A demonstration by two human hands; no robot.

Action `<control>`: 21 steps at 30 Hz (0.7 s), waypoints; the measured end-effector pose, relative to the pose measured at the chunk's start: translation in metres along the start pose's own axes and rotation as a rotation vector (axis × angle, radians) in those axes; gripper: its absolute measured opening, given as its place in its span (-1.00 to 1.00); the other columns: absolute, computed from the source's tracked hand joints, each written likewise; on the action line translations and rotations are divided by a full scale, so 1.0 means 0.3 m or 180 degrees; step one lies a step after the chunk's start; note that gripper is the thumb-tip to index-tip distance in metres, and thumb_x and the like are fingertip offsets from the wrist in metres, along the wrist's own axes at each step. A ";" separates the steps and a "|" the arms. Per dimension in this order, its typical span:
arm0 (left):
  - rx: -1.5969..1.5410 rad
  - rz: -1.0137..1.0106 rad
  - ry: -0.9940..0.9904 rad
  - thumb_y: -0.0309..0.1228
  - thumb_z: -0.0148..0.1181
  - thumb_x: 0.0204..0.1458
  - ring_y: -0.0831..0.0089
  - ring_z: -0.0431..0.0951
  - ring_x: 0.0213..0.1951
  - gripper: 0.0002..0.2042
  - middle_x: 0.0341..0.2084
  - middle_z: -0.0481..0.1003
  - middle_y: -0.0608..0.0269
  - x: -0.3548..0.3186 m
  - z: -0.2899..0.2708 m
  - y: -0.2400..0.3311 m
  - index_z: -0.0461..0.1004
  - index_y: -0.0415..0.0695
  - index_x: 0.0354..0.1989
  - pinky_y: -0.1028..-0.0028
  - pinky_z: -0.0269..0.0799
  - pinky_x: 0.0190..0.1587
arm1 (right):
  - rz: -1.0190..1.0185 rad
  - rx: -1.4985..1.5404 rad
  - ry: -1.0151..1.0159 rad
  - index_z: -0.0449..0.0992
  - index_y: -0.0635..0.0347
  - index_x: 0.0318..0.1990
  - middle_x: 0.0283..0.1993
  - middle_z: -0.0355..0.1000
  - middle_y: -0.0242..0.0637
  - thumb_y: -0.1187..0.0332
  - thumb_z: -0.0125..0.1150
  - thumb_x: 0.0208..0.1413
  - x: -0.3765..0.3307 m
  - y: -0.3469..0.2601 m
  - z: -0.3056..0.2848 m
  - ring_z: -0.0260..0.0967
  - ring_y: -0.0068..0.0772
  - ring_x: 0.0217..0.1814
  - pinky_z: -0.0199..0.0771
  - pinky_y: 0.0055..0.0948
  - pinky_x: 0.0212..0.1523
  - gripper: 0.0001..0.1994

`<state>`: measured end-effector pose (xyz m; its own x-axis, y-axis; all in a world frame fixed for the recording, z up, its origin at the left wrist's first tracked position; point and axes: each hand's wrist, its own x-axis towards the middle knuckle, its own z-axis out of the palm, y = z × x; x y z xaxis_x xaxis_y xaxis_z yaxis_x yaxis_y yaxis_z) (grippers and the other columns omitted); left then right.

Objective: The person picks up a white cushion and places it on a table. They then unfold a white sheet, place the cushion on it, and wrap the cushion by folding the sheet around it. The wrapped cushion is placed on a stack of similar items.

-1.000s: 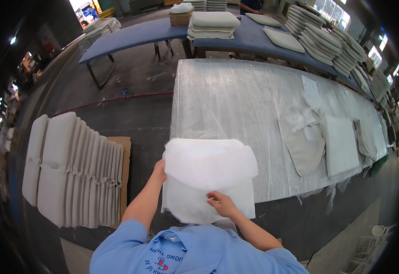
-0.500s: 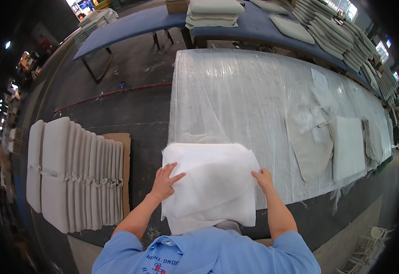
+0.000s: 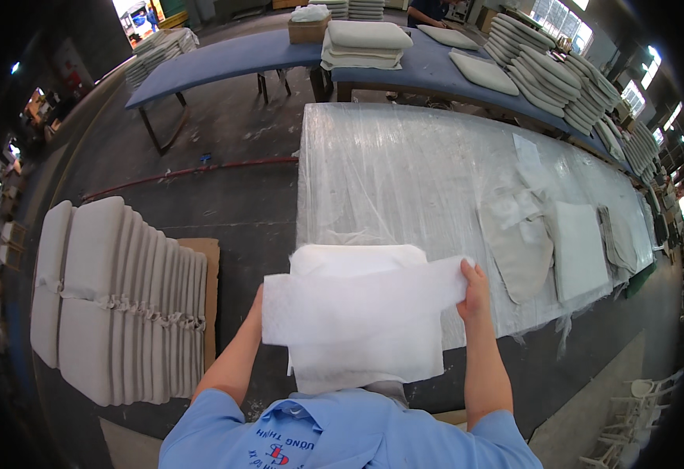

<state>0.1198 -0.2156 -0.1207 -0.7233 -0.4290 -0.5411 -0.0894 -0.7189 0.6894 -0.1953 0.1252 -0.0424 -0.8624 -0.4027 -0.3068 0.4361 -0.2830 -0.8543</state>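
Observation:
A thin, white, fluffy sheet of wadding is stretched between my hands over a white cushion pad in front of me. My right hand pinches the sheet's right corner, thumb and fingers closed on it. At the sheet's left edge is my left hand; the sheet covers most of its fingers, but that edge is held up and taut there. Under the spread sheet, the pad's far edge shows, and more white layers hang down toward my body.
A plastic-wrapped surface carries pale fabric pieces and a white pad stack at right. Bundled grey-white cushions stand on the left. Blue tables with cushion piles lie beyond; another person is behind them.
My hands have lifted the top wadding sheet and pulled it out sideways. My left hand went from lying spread on the layers to the sheet's left edge; my right hand rose slightly.

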 end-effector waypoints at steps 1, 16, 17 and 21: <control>-0.0376 -0.0096 -0.0121 -0.45 0.11 0.25 0.33 0.67 -0.27 -0.76 -0.23 0.65 0.12 0.023 0.012 0.016 0.60 -0.29 -0.03 0.31 0.66 -0.20 | -0.0085 0.0071 0.0020 0.48 0.21 -0.04 -0.17 0.54 -0.32 0.34 0.23 0.31 0.016 -0.020 0.017 0.53 -0.39 -0.18 0.57 -0.29 -0.14 -0.82; 0.1652 0.0351 0.0380 -0.46 0.28 0.14 0.28 0.65 -0.11 -0.69 -0.10 0.63 0.18 0.491 0.009 0.236 0.56 -0.26 0.06 0.24 0.55 -0.02 | 0.0396 -0.0711 0.0677 0.44 0.13 0.04 -0.12 0.53 -0.22 0.28 0.14 0.36 0.560 0.076 0.297 0.58 -0.26 -0.33 0.52 -0.34 -0.40 -0.79; 0.1703 0.0236 0.0499 -0.43 0.28 0.15 0.33 0.63 -0.16 -0.70 -0.14 0.63 0.22 0.520 0.039 0.215 0.58 -0.24 0.04 0.28 0.53 -0.07 | 0.0463 -0.0763 0.0774 0.45 0.14 0.03 -0.14 0.54 -0.23 0.25 0.12 0.37 0.592 0.096 0.266 0.59 -0.28 -0.36 0.52 -0.35 -0.42 -0.79; 0.2332 0.0031 0.1124 -0.33 0.28 0.19 0.51 0.51 -0.34 -0.75 -0.32 0.58 0.35 0.583 0.046 0.229 0.62 -0.19 -0.04 0.40 0.41 -0.29 | 0.0611 -0.0971 0.0430 0.45 0.18 0.03 -0.10 0.56 -0.21 0.13 0.06 0.42 0.694 0.140 0.261 0.58 -0.35 -0.32 0.52 -0.39 -0.40 -0.70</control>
<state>-0.0222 -0.3322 -0.1613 -0.4786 -0.6686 -0.5691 -0.5982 -0.2262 0.7688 -0.3364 -0.0387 -0.1093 -0.8074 -0.2991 -0.5086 0.5139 0.0668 -0.8552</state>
